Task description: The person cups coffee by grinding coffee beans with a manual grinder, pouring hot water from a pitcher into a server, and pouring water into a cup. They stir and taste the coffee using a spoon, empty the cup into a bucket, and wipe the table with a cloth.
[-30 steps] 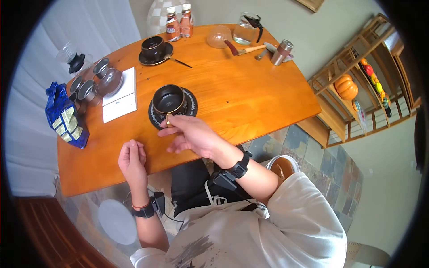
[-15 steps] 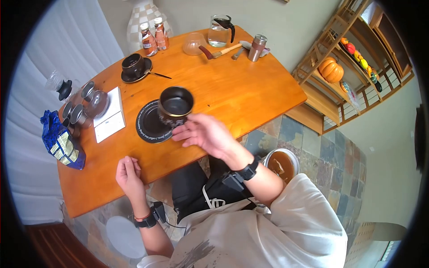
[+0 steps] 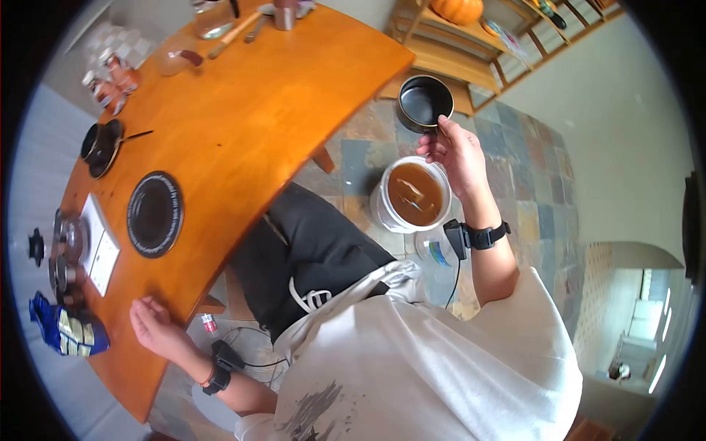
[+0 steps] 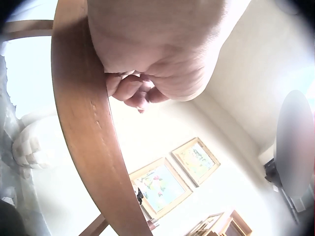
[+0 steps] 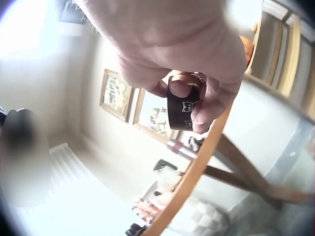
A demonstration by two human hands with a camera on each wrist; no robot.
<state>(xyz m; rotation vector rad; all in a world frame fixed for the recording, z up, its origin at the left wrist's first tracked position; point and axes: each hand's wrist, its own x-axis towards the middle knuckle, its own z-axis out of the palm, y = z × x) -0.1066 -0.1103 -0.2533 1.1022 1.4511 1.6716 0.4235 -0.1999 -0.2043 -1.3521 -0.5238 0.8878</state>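
Observation:
A black cup [image 3: 425, 101] with a gold rim is held off the table's right side by my right hand [image 3: 462, 156], whose fingers pinch its handle. White drawings on the cup's outer wall show in the right wrist view, where the cup [image 5: 181, 109] hangs below the fingers. Just below the cup in the head view stands a white bucket [image 3: 380, 208] of brown liquid on the floor. My left hand [image 3: 156, 327] rests at the table's near edge with loosely curled fingers and holds nothing. The black saucer [image 3: 154, 213] with white lettering lies on the table.
On the wooden table [image 3: 243, 125] stand another dark cup on a saucer [image 3: 107, 151], a white notepad [image 3: 99, 246], a blue bag [image 3: 66, 327], a glass server and two bottles [image 3: 110, 81]. A wooden shelf [image 3: 448, 55] with a pumpkin [image 3: 457, 9] is beyond the bucket.
My right hand has lifted the cup from its saucer and carried it right, past the table edge to near the bucket. The head view has turned right. The left hand stays near the table edge.

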